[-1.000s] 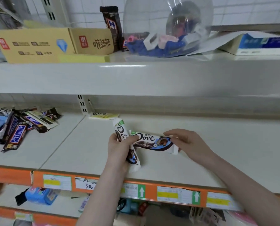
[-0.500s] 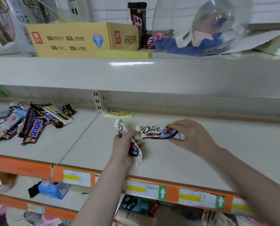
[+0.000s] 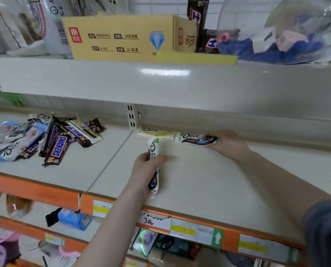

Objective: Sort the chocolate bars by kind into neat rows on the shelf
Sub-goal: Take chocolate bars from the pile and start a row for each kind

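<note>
My right hand [image 3: 229, 144] pinched the end of a white Dove bar [image 3: 197, 139], laying it at the back of the shelf [image 3: 209, 182] just beside the yellow Dove bar [image 3: 157, 132]. My left hand [image 3: 144, 169] gripped a second white Dove bar [image 3: 153, 166], upright. I judged myself mid-row; next came placing it alongside, while the mixed pile [image 3: 45, 137] waited to the left.

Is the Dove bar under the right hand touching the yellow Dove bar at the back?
Apart. The head view shows a narrow strip of bare shelf between the blue-and-white Dove bar held by the right hand and the yellow Dove bar.
</note>
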Demonstrator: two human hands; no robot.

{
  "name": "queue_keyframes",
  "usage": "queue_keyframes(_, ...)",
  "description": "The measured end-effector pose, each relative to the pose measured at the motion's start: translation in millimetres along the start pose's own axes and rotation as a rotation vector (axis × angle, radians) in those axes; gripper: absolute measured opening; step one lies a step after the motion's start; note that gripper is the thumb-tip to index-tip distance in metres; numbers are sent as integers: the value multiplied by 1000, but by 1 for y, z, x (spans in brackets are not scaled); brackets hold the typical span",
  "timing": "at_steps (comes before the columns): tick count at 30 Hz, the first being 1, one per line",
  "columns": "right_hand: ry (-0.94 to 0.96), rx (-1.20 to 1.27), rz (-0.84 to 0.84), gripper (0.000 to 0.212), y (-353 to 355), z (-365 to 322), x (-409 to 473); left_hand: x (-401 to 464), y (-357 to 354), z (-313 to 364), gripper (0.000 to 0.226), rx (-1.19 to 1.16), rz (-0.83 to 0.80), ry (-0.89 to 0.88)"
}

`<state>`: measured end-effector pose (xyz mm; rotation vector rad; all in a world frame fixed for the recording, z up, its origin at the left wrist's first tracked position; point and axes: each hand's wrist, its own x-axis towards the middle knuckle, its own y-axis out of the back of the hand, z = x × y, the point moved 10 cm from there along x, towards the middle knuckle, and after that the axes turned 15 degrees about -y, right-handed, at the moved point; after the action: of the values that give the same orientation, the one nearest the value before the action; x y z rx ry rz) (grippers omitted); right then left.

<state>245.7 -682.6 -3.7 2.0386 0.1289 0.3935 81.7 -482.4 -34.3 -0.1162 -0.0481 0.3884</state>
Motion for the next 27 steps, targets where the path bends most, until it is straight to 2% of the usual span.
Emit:
queue_keyframes(5,-44,-54,-43,27,-10,13,12,3,-7,11,11,70,-111,-70)
queue_keyframes(9,-45,-54,-62,23,-14,16,15,9,-10,11,17,227,-185,-136)
queue_keyframes(11,-63,-20,-57,23,-13,18,14,10,-14,11,9,257,-223,-156)
queue_keyframes(14,-57,-6,-51,24,-10,13,8,11,-14,9,39,322,-256,-167)
queue_keyframes(16,-90,17,0,27,1,9,1,12,-13,10,44,412,-279,-200)
queue_keyframes(18,-205,184,19,26,16,7,-11,14,-12,11,47,464,-297,-229)
queue_keyframes(21,-272,535,-117,12,22,-12,-37,12,-21,13,48,528,-375,-280)
queue_keyframes(24,-286,639,-299,9,11,-33,-63,8,-36,17,50,556,-430,-334)
queue_keyframes(27,-289,702,-363,14,-2,-42,-81,7,-47,20,45,444,-402,-355)
